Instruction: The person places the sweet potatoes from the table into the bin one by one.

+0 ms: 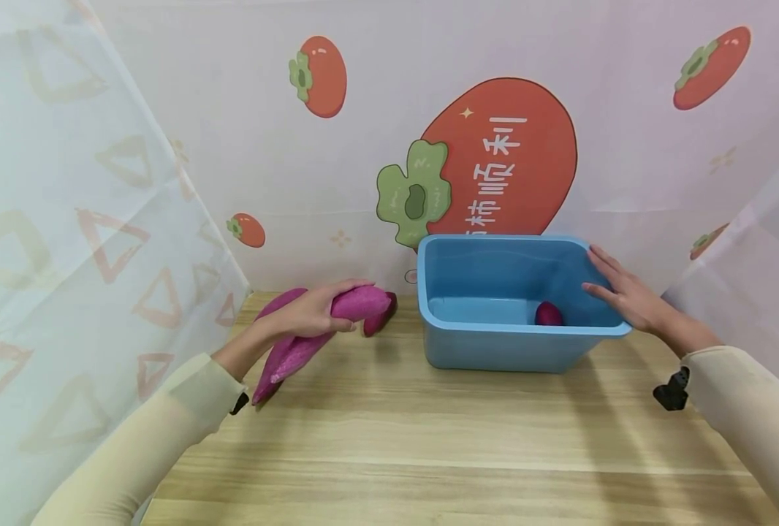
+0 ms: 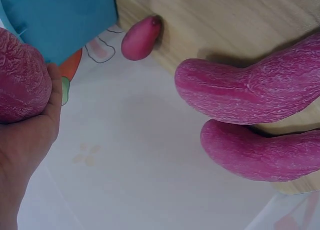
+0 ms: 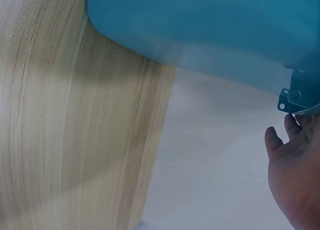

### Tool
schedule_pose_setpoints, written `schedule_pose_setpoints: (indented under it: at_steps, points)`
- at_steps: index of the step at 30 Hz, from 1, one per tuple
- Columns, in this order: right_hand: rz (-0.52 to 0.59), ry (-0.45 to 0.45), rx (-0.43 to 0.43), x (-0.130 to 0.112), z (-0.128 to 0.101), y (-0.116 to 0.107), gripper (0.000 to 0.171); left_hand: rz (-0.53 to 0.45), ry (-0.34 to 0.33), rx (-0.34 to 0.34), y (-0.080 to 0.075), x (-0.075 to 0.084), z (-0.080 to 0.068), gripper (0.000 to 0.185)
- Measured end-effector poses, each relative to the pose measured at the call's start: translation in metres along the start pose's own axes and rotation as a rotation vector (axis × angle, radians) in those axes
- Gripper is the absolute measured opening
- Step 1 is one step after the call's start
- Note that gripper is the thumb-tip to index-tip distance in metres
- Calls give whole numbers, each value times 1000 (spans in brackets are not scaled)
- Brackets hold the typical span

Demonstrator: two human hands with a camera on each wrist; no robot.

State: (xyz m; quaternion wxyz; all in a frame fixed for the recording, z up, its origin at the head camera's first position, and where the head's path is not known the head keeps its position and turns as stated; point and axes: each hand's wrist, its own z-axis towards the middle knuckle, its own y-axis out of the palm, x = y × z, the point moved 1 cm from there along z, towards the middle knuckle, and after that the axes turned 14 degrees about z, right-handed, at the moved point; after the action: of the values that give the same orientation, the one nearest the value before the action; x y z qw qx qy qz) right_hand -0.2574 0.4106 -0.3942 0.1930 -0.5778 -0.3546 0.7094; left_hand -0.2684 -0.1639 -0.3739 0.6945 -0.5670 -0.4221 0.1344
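My left hand [image 1: 310, 310] holds a magenta sweet potato [image 1: 363, 302] above the table, left of the blue bin [image 1: 495, 349]. In the left wrist view, the fingers lie along the side of this sweet potato [image 2: 22, 78]. Under the left forearm, two long curved sweet potatoes [image 2: 250, 93] lie side by side. A small dark pink one [image 1: 380, 321] rests on the table behind the held one. Inside the bin sits a dark magenta rounded piece [image 1: 549, 314]. With fingers extended, my right hand [image 1: 629, 296] touches the bin's right rim.
The wooden table [image 1: 429, 438] runs back to a white cloth wall [image 1: 264, 146] printed with persimmons. More patterned cloth [image 1: 100, 241] closes off the left side, and pale cloth stands on the right. The bin stands near the back of the table.
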Motion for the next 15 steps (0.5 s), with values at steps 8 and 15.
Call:
schedule_pose_setpoints:
  at_steps: [8,15]
  points:
    - [8,-8,3,0,-1,0,78,9,3,-4,-5,3,3,81]
    - [10,-10,4,-1,-2,0,78,-34,-9,-12,-11,6,9,81]
